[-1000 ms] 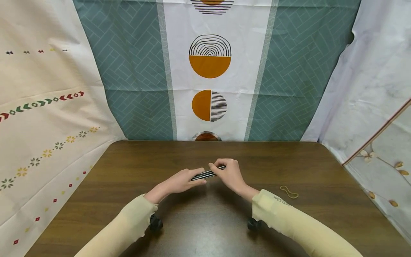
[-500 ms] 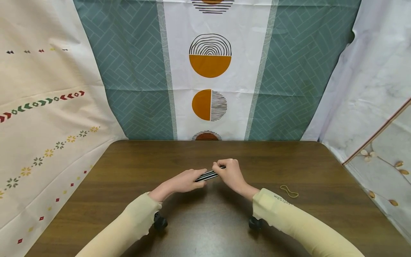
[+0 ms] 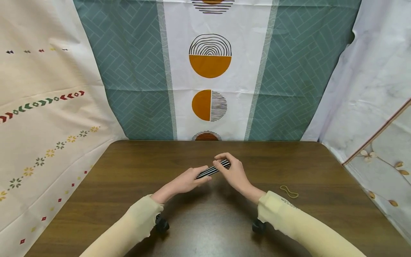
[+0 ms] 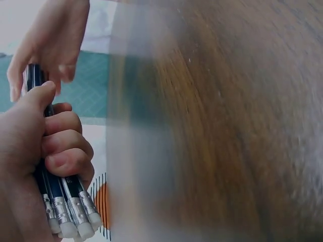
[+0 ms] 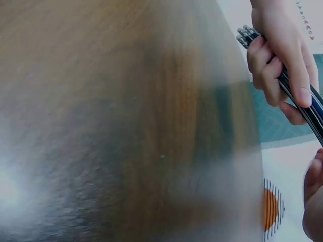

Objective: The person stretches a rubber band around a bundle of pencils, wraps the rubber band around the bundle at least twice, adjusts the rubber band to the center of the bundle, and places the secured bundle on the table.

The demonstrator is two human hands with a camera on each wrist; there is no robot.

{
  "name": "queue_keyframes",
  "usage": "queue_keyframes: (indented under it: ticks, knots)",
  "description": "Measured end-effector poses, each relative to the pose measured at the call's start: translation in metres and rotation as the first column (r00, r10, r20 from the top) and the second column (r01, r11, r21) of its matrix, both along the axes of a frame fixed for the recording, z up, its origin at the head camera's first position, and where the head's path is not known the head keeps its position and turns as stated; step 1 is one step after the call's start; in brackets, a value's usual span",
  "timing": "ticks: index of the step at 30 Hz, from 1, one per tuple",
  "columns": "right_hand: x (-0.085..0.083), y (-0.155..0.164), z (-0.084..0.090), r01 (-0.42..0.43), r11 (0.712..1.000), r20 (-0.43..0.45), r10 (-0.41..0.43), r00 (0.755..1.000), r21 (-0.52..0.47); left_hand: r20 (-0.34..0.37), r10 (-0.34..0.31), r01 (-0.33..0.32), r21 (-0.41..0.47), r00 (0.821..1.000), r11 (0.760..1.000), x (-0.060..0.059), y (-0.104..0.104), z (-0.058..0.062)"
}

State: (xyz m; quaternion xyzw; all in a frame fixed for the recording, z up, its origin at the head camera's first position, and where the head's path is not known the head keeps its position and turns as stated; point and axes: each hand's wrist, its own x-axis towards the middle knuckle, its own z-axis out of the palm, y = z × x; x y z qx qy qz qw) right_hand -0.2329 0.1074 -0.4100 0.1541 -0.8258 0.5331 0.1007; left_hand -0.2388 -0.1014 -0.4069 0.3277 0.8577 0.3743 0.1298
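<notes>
- A person in pale yellow sleeves holds a bundle of pencils (image 3: pixel 213 170) just above the middle of a dark wooden table (image 3: pixel 128 167), the bundle slanting up toward the person's right.
- The left hand (image 3: pixel 186 181) has its fingers curled round the eraser end of the bundle, with the thumb laid along the top. The left wrist view shows several dark-barrelled pencils with metal ferrules and pale erasers (image 4: pixel 75 222) sticking out below the fist.
- The right hand (image 3: pixel 232 171) pinches the raised far end between thumb and curled fingers; whether that grip is firm or light cannot be told.
- Handling, as a judgement: the pencils look light and stiff, with smooth lacquered barrels. Loose in a bunch, they could slide lengthwise past one another or fan out, so a hold wrapped fully round the middle or near both ends seems safest. The tips are hidden, so their sharpness is unknown.
- A tan rubber band (image 3: pixel 289 192) lies flat on the table to the person's right, well apart from both hands.
- Patterned cloth backdrops (image 3: pixel 210 71) hang behind and beside the table.
</notes>
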Motion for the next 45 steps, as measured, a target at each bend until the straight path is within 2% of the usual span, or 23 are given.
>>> queue_keyframes:
  ticks: [6, 11, 14, 18, 21, 25, 28, 33, 37, 45]
  knots:
    - [0.009, 0.002, 0.000, -0.120, 0.993, 0.053, 0.121, 0.991, -0.010, 0.022, -0.005, 0.005, 0.005, 1.000, 1.000, 0.003, 0.002, 0.000]
    - [0.011, 0.007, -0.001, -0.213, 0.976, 0.078, 0.216, 0.973, -0.040, 0.023, -0.022, 0.022, 0.008, 1.000, 1.000, 0.002, 0.004, 0.001]
    - [0.010, 0.010, 0.000, -0.251, 0.968, 0.078, 0.251, 0.965, -0.014, 0.023, -0.032, 0.032, 0.008, 0.999, 0.999, 0.002, 0.004, 0.000]
    - [0.009, 0.013, 0.002, -0.288, 0.955, 0.060, 0.284, 0.957, 0.067, 0.015, -0.032, 0.032, -0.003, 0.999, 0.999, 0.002, 0.004, -0.001]
    - [0.010, 0.016, 0.004, -0.313, 0.949, 0.053, 0.310, 0.949, 0.051, 0.009, -0.037, 0.037, -0.004, 0.999, 0.999, 0.002, 0.005, 0.000]
    - [0.012, 0.017, 0.006, -0.309, 0.950, -0.004, 0.309, 0.951, -0.052, 0.006, -0.015, 0.014, 0.029, 1.000, 0.999, 0.002, 0.006, 0.004]
    - [0.015, 0.017, 0.005, -0.313, 0.946, -0.032, 0.312, 0.950, -0.084, 0.003, 0.015, -0.015, 0.057, 1.000, 0.998, 0.003, 0.007, 0.008]
    - [0.020, 0.016, 0.003, -0.310, 0.950, -0.008, 0.310, 0.951, -0.019, 0.006, 0.018, -0.019, 0.052, 1.000, 0.998, 0.005, 0.009, 0.009]
    - [0.021, 0.018, 0.004, -0.276, 0.960, 0.015, 0.276, 0.961, 0.048, -0.026, 0.005, -0.004, 0.035, 1.000, 0.999, 0.004, 0.012, 0.009]
    - [0.021, 0.022, 0.014, -0.249, 0.968, -0.062, 0.249, 0.966, 0.012, -0.064, 0.010, -0.009, 0.012, 0.998, 1.000, 0.003, 0.019, 0.013]
